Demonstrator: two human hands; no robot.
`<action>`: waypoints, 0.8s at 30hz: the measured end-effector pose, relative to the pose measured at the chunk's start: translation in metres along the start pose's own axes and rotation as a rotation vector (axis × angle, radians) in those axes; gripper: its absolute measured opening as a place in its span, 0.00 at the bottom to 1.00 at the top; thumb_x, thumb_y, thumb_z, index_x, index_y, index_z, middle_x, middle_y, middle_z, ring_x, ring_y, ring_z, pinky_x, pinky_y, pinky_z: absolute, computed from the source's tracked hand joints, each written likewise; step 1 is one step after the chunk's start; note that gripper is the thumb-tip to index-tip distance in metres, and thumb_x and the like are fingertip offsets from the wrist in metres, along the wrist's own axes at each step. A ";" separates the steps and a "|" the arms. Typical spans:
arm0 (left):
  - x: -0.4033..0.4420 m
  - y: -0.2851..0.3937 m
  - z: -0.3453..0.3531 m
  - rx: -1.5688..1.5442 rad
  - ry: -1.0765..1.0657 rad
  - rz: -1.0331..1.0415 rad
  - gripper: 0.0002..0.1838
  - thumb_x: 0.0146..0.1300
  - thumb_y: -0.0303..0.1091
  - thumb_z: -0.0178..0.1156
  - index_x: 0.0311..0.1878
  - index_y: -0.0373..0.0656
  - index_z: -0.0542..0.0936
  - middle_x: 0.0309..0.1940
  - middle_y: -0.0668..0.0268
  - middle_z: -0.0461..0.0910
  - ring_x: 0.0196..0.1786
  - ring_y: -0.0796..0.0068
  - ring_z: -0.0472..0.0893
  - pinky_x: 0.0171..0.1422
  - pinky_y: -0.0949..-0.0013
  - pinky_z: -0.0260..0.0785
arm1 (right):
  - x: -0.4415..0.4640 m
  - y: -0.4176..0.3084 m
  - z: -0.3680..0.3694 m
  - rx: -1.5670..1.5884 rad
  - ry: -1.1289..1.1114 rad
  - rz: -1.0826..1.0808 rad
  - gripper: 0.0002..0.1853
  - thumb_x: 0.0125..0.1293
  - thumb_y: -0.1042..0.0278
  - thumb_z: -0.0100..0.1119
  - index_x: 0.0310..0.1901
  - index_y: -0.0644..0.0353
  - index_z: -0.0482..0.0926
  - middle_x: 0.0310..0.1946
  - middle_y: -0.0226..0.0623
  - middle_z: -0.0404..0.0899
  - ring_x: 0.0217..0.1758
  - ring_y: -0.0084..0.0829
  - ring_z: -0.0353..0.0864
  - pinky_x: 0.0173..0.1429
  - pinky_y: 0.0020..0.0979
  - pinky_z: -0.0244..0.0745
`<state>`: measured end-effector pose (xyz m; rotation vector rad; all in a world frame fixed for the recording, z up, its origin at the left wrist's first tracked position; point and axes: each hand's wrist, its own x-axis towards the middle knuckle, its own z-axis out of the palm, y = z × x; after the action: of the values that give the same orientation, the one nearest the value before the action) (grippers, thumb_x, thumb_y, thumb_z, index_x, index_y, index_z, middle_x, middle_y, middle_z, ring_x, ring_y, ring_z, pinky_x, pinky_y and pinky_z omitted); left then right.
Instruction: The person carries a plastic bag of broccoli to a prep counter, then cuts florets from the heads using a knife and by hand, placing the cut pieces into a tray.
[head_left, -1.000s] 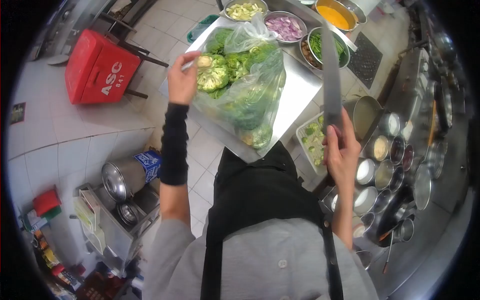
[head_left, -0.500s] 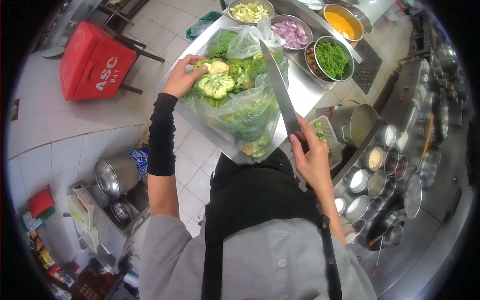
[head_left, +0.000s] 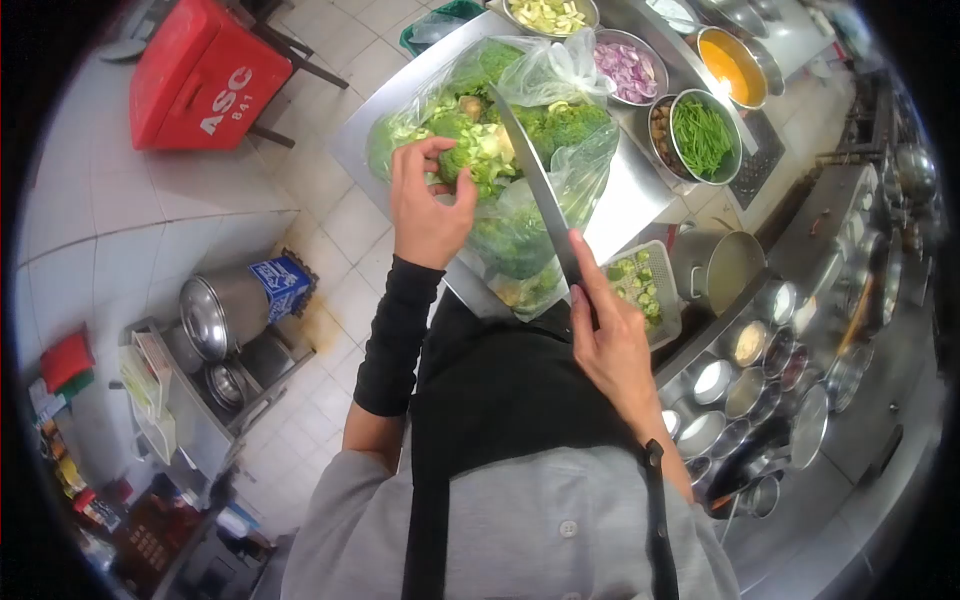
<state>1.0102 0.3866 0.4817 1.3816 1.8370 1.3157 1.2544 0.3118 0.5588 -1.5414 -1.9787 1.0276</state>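
My right hand [head_left: 612, 335] grips the handle of a large kitchen knife [head_left: 535, 175], its long blade slanting up and left over the vegetables. My left hand [head_left: 432, 205], with a black sleeve on the forearm, curls its fingers and thumb round the near left side of a broccoli head [head_left: 488, 158], whose pale cut stems face up. More broccoli [head_left: 575, 130] lies around it in an opened clear plastic bag [head_left: 585, 185]. The bag rests on a metal table [head_left: 640, 190]. The blade hides part of the broccoli behind it.
Bowls of sliced purple onion [head_left: 625, 70], green beans [head_left: 703, 135] and pale chopped vegetable [head_left: 548, 14] stand at the back right, with a pot of orange liquid [head_left: 733, 65]. A white basket [head_left: 660, 295] of cut florets and a large pot [head_left: 730, 272] are on my right.
My left hand has shifted right and nearer to me, round the broccoli head, which has turned. The knife has moved slightly left over the bag. The camera view has shifted too.
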 end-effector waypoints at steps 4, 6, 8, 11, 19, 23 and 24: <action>-0.006 -0.001 -0.001 -0.020 0.000 0.006 0.21 0.67 0.20 0.69 0.62 0.43 0.82 0.57 0.63 0.75 0.57 0.70 0.78 0.52 0.67 0.86 | -0.003 0.004 0.009 -0.085 0.011 -0.093 0.44 0.75 0.83 0.60 0.89 0.39 0.62 0.35 0.52 0.86 0.33 0.55 0.88 0.41 0.55 0.80; -0.006 -0.002 -0.004 -0.018 0.006 -0.001 0.21 0.67 0.21 0.70 0.62 0.42 0.81 0.57 0.62 0.76 0.56 0.69 0.79 0.53 0.66 0.86 | -0.003 0.004 0.009 -0.104 0.003 -0.102 0.45 0.75 0.83 0.60 0.89 0.39 0.62 0.34 0.51 0.86 0.33 0.55 0.88 0.41 0.55 0.80; -0.004 -0.002 -0.007 0.012 0.018 0.007 0.20 0.67 0.22 0.70 0.61 0.41 0.81 0.56 0.61 0.77 0.56 0.69 0.81 0.53 0.65 0.86 | -0.002 0.002 0.009 -0.104 -0.003 -0.101 0.45 0.75 0.83 0.59 0.89 0.38 0.62 0.34 0.51 0.86 0.33 0.54 0.88 0.41 0.55 0.80; -0.001 -0.001 -0.010 0.035 0.016 0.014 0.19 0.67 0.22 0.71 0.61 0.40 0.81 0.55 0.60 0.79 0.53 0.68 0.83 0.53 0.65 0.86 | -0.003 -0.004 0.001 -0.077 -0.113 -0.054 0.46 0.74 0.82 0.60 0.89 0.37 0.61 0.34 0.50 0.86 0.33 0.54 0.88 0.41 0.55 0.81; 0.001 -0.003 -0.001 0.049 0.049 0.017 0.21 0.61 0.27 0.73 0.56 0.41 0.80 0.48 0.61 0.80 0.47 0.65 0.82 0.49 0.62 0.83 | -0.010 -0.006 -0.020 -0.392 -0.236 -0.071 0.51 0.71 0.81 0.60 0.92 0.33 0.55 0.32 0.48 0.80 0.28 0.56 0.86 0.38 0.56 0.84; 0.005 -0.002 0.006 0.101 0.092 0.020 0.21 0.58 0.29 0.74 0.54 0.40 0.81 0.46 0.61 0.80 0.44 0.65 0.82 0.47 0.63 0.81 | -0.019 -0.012 -0.020 -0.506 -0.262 -0.032 0.52 0.72 0.80 0.59 0.92 0.30 0.51 0.31 0.49 0.79 0.27 0.56 0.86 0.38 0.56 0.84; 0.007 -0.003 0.007 0.122 0.096 0.017 0.20 0.58 0.29 0.74 0.54 0.39 0.81 0.45 0.61 0.81 0.44 0.66 0.82 0.48 0.63 0.82 | -0.016 -0.012 -0.021 -0.482 -0.263 -0.037 0.52 0.72 0.80 0.59 0.92 0.30 0.51 0.32 0.49 0.80 0.27 0.56 0.86 0.38 0.56 0.84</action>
<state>1.0119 0.3954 0.4774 1.4215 2.0030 1.3187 1.2670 0.3013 0.5830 -1.6602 -2.5724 0.8075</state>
